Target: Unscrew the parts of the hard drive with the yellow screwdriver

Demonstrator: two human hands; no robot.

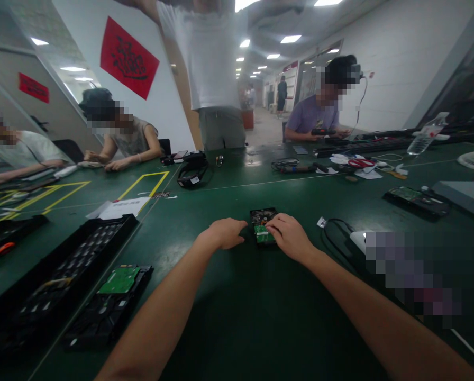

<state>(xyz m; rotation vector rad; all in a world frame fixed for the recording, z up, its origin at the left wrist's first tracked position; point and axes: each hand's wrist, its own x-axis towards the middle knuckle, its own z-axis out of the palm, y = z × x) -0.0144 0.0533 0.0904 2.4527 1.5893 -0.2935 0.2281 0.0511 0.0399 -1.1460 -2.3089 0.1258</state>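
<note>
A hard drive [259, 224] lies well in from the far edge of the green surface [225, 200], circuit board [263, 239] up. The right hand [290, 235] has thumb and fingers nearly together over the board; whether they grip anything I cannot tell. The left hand [228, 233], half open and empty, is just beside the drive

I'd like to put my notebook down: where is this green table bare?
Bare green table lies between the forearms, and between the black tray's far end and left hand. Crowded: where the right hand is over the hard drive, and around the papers at right.
</note>
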